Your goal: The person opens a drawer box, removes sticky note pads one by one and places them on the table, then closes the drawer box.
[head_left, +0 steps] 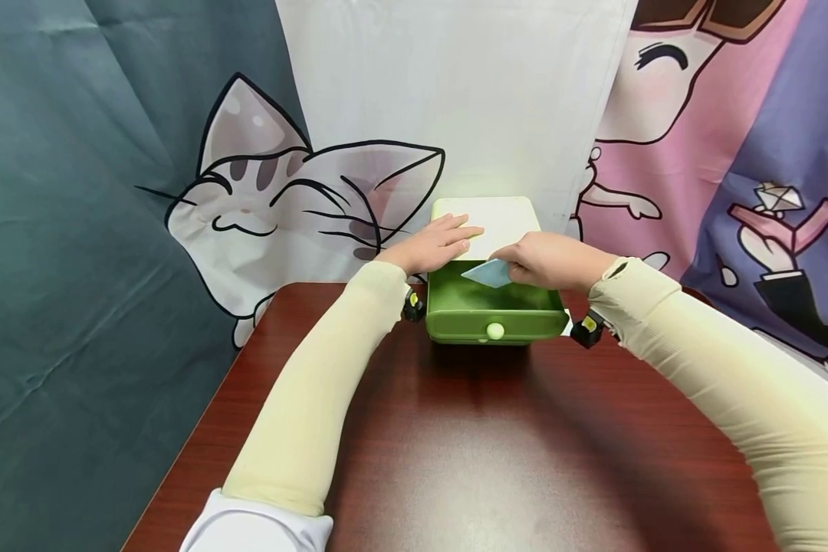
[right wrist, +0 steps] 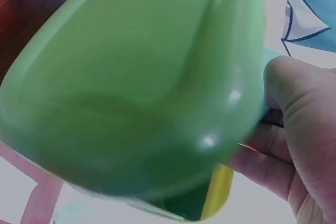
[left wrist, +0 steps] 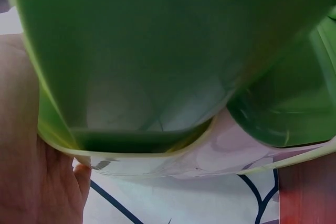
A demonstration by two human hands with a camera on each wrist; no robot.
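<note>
A green drawer (head_left: 455, 325) with a pale round knob (head_left: 495, 331) stands pulled out of a small box with a white top (head_left: 507, 218). My left hand (head_left: 438, 245) rests on that top near its left side, fingers extended. Over the drawer, my right hand (head_left: 548, 261) pinches a flat light-blue piece (head_left: 490, 274) between thumb and fingers; its material cannot be made out. The right wrist view has the drawer's green outside (right wrist: 147, 77) covering most of that piece. In the left wrist view, the left palm (left wrist: 31, 145) lies along the box's side.
The box stands at the far end of a reddish-brown table (head_left: 483, 445). Behind it hangs a curtain (head_left: 455, 92) printed with cartoon figures. A small white thing (head_left: 567, 323) shows at the drawer's right side, partly hidden.
</note>
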